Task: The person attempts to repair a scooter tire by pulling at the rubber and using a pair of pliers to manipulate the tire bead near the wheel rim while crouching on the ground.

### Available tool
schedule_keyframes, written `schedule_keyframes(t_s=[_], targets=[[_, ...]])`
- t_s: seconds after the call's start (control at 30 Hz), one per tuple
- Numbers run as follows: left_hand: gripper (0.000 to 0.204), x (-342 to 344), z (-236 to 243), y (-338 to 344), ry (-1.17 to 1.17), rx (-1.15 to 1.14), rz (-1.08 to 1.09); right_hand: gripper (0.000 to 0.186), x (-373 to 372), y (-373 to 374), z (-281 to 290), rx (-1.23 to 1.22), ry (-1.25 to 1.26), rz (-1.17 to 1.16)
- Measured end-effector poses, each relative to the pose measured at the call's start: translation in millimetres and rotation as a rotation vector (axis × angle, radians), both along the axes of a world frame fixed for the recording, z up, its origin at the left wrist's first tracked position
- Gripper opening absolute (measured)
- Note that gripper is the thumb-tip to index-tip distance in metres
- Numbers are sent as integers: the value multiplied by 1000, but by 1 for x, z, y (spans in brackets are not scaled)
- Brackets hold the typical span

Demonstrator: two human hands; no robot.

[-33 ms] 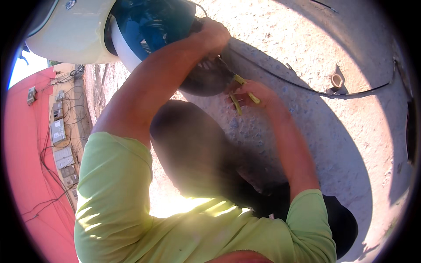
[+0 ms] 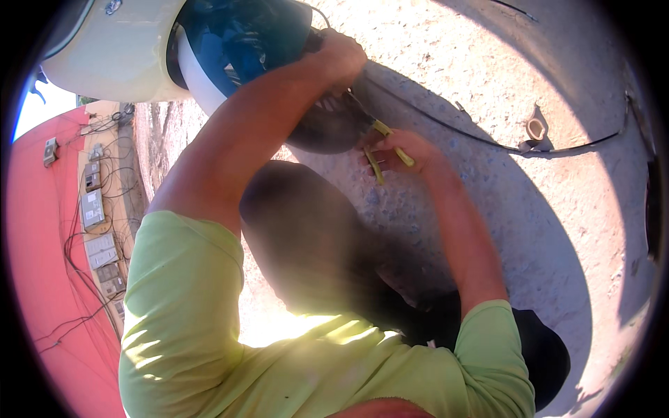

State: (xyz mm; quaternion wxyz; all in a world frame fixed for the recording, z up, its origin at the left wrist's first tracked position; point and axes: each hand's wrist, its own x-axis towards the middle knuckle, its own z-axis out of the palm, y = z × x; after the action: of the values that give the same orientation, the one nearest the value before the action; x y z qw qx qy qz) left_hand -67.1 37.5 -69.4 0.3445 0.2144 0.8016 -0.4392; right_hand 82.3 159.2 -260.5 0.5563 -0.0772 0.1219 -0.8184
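Note:
My right hand (image 2: 404, 148) is closed around the yellow handles of a pair of pliers (image 2: 403, 156). The handles stand spread apart, and the jaws point up-left toward a dark part under the vehicle, where shadow hides what they touch. Above it my left hand (image 2: 341, 57) is curled against the dark underside of a teal and cream vehicle body (image 2: 240, 42). Its fingers are mostly turned away, so what they grip cannot be made out. A black rounded part (image 2: 327, 132), perhaps a wheel or fender, sits below my left wrist.
A long black cable (image 2: 453, 128) runs from near my hands to the right across rough ground. Beside it lies a ring-shaped metal piece (image 2: 535, 127). At the left is a red wall (image 2: 42, 237) with several meter boxes (image 2: 93, 209) and loose wires. My bent knee (image 2: 300, 209) is below the hands.

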Motion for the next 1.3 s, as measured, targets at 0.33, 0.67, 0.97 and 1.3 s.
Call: schedule_keyframes(t_s=[0.33, 0.67, 0.97, 1.3], targets=[[49, -4, -14, -15, 54, 30, -63, 43, -8, 14, 49, 466, 440, -3], [54, 1, 0, -3, 33, 13, -32, 40, -7, -2, 98, 1014, 1020, 57], [55, 0, 3, -1, 11, -3, -34, 41, 11, -11, 115, 1297, 1116, -3], [56, 0, -3, -6, 26, 13, -45, 38, -8, -2, 37, 496, 483, 66]])
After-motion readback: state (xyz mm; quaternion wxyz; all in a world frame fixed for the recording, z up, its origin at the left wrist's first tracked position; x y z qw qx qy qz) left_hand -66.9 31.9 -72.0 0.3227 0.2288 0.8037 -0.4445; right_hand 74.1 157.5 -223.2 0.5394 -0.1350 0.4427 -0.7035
